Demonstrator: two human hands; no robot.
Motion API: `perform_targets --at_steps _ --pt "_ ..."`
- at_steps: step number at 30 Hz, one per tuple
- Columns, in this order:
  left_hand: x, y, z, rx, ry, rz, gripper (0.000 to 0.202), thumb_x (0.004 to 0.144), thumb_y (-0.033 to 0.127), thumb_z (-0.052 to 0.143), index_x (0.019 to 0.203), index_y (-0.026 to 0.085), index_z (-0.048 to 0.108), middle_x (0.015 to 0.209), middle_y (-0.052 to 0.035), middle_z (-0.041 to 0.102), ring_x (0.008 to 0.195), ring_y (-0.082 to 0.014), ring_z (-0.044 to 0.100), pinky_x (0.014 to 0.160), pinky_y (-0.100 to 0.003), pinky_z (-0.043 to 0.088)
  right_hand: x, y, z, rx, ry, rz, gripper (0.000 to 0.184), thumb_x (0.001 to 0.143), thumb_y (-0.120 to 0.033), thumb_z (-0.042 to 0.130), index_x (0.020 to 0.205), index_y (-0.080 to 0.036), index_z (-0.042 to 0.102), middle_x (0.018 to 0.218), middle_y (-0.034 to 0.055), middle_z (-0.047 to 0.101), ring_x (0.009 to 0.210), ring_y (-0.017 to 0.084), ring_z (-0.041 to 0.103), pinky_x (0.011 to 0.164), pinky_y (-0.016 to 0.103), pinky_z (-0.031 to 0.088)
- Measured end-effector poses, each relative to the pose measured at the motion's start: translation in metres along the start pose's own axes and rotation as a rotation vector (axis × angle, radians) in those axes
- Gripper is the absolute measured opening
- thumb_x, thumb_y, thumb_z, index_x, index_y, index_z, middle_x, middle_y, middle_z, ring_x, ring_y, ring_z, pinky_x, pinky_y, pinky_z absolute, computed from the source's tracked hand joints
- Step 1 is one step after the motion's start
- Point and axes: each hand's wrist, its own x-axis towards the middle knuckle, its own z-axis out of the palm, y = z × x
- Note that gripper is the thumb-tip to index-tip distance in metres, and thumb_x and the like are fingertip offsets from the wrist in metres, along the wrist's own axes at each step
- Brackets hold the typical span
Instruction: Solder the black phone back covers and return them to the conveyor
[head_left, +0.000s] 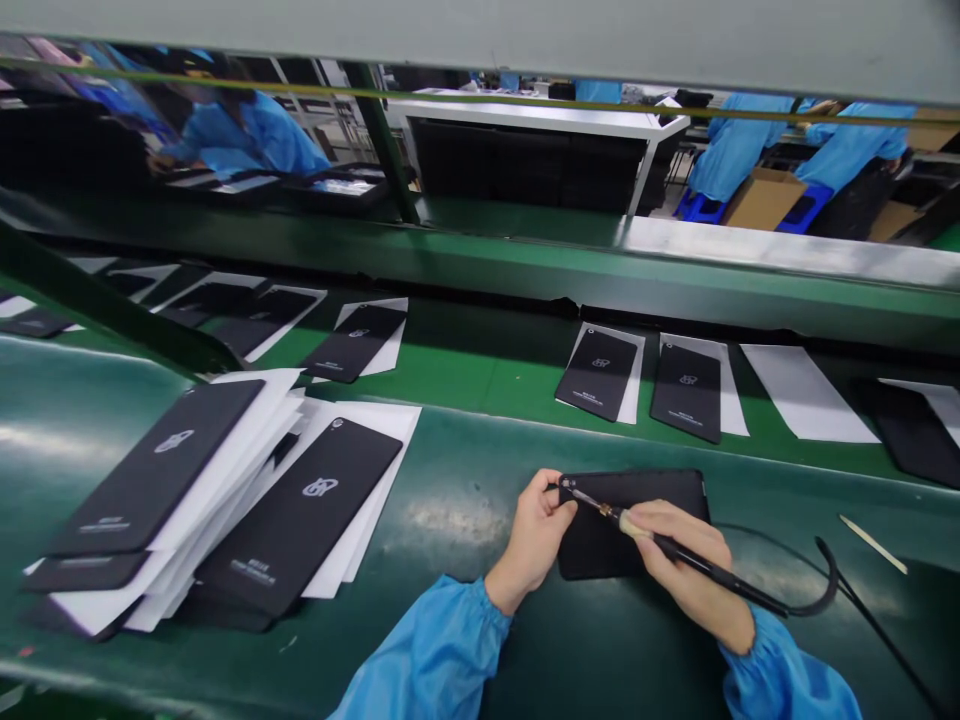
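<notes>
From my remote seat, the single head view shows the left hand [531, 540] holding a black phone back panel [637, 528] at its left edge, its fingers [550, 490] closed on that edge. The panel lies flat on the green desk [457, 470], with most of it to the right of those fingers and partly under the right hand [686, 570]. The right fingers [660, 522] are closed around a soldering iron [697, 552], whose brass tip [577, 495] reaches toward the panel's top left corner, just beside the left fingers. (At this angle, I can't tell whether the tip touches the panel.) Its black cord [825, 590] curves off to the right, near a pale stick [874, 543].

Blue sleeves [435, 650] are gathered at both wrists. Left of the hands, more black panels [300, 510] lie in an overlapping pile with white sheets [375, 425]. Farther ahead, a row of panels [596, 373] sits on white sheets along a lower green belt [480, 370]. Beyond that, I can see co-workers [750, 150] in blue smocks, cardboard boxes [765, 195] and a white table [540, 115].
</notes>
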Motion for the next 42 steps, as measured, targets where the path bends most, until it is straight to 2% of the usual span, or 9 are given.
perform_targets --at_steps 10,18,23,30,35,42 --pt "-0.001 0.001 -0.001 0.031 -0.006 0.014 0.027 0.075 0.02 0.073 0.091 0.019 0.051 0.071 0.0015 0.072 0.057 -0.0113 0.065 0.056 -0.019 0.047 0.003 0.005 -0.004 0.022 -0.046 0.004 0.022 0.089 -0.01 0.063 0.104 -0.021 0.073 0.099 0.0078 0.073 0.092 0.021 0.071 0.08 0.031 0.06" --pt "-0.001 0.002 0.0 0.022 0.003 0.001 0.028 0.074 0.022 0.075 0.091 0.019 0.053 0.068 0.0026 0.071 0.056 -0.0109 0.064 0.057 -0.019 0.047 0.017 0.0 -0.016 0.008 -0.073 0.004 0.018 0.09 -0.014 0.063 0.102 -0.021 0.074 0.098 0.0095 0.073 0.091 0.022 0.071 0.078 0.032 0.06" --pt "-0.002 0.003 0.001 0.029 0.002 0.0 0.031 0.073 0.025 0.077 0.09 0.019 0.053 0.068 0.0021 0.071 0.054 -0.0106 0.063 0.055 -0.019 0.046 0.024 0.001 -0.016 0.004 -0.11 -0.008 0.02 0.09 -0.014 0.063 0.104 -0.022 0.074 0.098 0.0081 0.074 0.091 0.021 0.071 0.08 0.031 0.06" --pt "-0.002 0.003 0.0 0.04 -0.008 0.01 0.027 0.076 0.022 0.074 0.091 0.019 0.051 0.068 0.0021 0.071 0.056 -0.0104 0.063 0.056 -0.019 0.047 0.027 0.0 -0.018 0.011 -0.11 -0.02 0.02 0.089 -0.014 0.063 0.105 -0.022 0.074 0.098 0.0082 0.074 0.09 0.021 0.071 0.078 0.031 0.06" --pt "-0.001 0.001 -0.001 0.034 0.008 -0.01 0.03 0.074 0.024 0.077 0.09 0.019 0.052 0.07 0.0015 0.072 0.057 -0.0111 0.064 0.056 -0.019 0.048 0.031 0.003 -0.018 -0.006 -0.121 0.001 0.015 0.09 -0.019 0.063 0.1 -0.021 0.074 0.096 0.0078 0.075 0.089 0.021 0.072 0.078 0.03 0.061" --pt "-0.001 0.002 -0.001 0.029 0.004 -0.029 0.031 0.072 0.025 0.079 0.09 0.02 0.053 0.069 0.0017 0.071 0.057 -0.0115 0.065 0.057 -0.02 0.049 0.04 0.004 -0.02 0.02 -0.16 0.04 0.014 0.09 -0.019 0.064 0.099 -0.021 0.075 0.094 0.0073 0.075 0.086 0.02 0.072 0.077 0.03 0.06"
